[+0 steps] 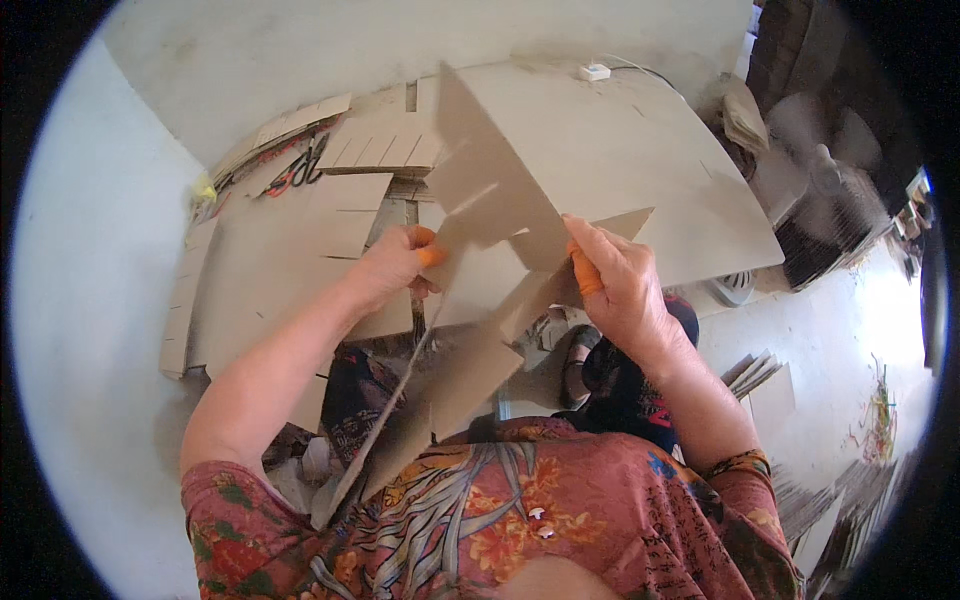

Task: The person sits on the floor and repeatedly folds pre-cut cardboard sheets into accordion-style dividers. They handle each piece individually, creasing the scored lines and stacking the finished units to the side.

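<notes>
The person's left hand [392, 265] pinches and right hand [625, 285] grips crossed cardboard pieces [485, 160] — a flat sheet [280, 240] lies left, a fan [826, 172] far right.

A small cardboard workshop, it seems (plain off-white painted walls [290, 50] around it): flat brown slotted cardboard sheets [378, 146] and orange-and-black-handled scissors [299, 172] lie toward the far left corner of the flat tan surface [650, 160], and grey-brown cardboard stacks [850, 510] sit on the pale floor [820, 320] off its near right corner.

Glare whitens the far right, and the fan [825, 172] blurs.
</notes>
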Tool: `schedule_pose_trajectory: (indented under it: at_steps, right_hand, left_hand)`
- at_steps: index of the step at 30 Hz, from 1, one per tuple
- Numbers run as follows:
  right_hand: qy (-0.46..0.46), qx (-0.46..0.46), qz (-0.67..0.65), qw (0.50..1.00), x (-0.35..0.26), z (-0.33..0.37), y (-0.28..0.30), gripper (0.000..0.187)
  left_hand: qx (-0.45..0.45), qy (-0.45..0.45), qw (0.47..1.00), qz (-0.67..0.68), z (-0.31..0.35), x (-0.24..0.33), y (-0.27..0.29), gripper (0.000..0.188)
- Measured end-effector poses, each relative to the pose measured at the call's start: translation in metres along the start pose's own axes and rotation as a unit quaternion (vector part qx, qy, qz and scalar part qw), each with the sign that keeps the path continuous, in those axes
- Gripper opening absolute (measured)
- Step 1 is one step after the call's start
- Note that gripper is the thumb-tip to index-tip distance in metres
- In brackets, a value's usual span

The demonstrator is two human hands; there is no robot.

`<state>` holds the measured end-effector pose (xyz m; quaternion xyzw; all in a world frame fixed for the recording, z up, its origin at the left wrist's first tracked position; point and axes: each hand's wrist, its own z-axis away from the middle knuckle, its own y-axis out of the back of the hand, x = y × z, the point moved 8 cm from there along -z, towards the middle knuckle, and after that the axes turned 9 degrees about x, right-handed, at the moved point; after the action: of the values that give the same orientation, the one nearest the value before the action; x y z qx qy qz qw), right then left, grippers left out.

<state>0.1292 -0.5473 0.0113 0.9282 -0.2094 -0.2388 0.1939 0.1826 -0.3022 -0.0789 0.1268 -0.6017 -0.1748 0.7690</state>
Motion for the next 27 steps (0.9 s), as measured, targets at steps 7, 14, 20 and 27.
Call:
schedule_pose_trajectory:
  at_steps: [7,14,20,27]
  right_hand:
    - [-0.002,0.014,0.012,1.0,-0.015,-0.003,0.022,0.028]
    - [-0.033,-0.03,0.014,0.999,0.004,0.003,0.001,0.029]
    - [-0.002,0.006,0.017,1.0,-0.013,-0.003,0.015,0.032]
    - [-0.043,-0.003,0.029,0.999,-0.014,0.002,0.027,0.029]
  left_hand:
    - [0.011,-0.008,0.999,-0.045,0.002,-0.002,-0.015,0.026]
    - [-0.038,-0.008,0.999,0.024,0.017,0.011,-0.043,0.028]
    - [0.075,-0.229,0.941,-0.237,0.028,0.042,-0.034,0.021]
    - [0.116,-0.345,0.837,-0.409,0.054,0.073,-0.047,0.01]
